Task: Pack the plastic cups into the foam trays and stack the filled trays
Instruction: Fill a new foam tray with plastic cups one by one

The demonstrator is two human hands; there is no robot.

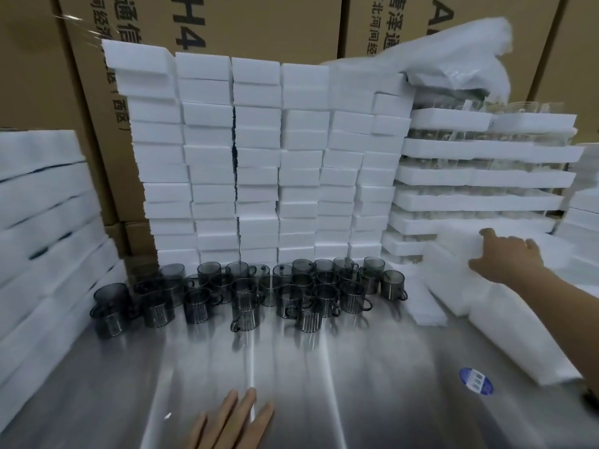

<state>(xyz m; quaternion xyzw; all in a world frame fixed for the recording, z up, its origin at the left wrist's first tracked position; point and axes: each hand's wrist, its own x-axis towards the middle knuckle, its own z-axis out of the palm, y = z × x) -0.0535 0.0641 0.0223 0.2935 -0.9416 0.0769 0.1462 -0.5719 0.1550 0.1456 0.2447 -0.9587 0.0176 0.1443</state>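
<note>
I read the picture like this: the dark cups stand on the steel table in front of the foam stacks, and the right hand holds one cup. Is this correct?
Not quite. The right hand holds no cup; it grips a foam tray at the right, as the head view shows. The cups do stand on the table in front of the foam stacks.

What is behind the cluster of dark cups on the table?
Columns of stacked white foam trays stand directly behind the cups; cardboard boxes rise behind those. The foam hides the boxes' lower parts.
</note>
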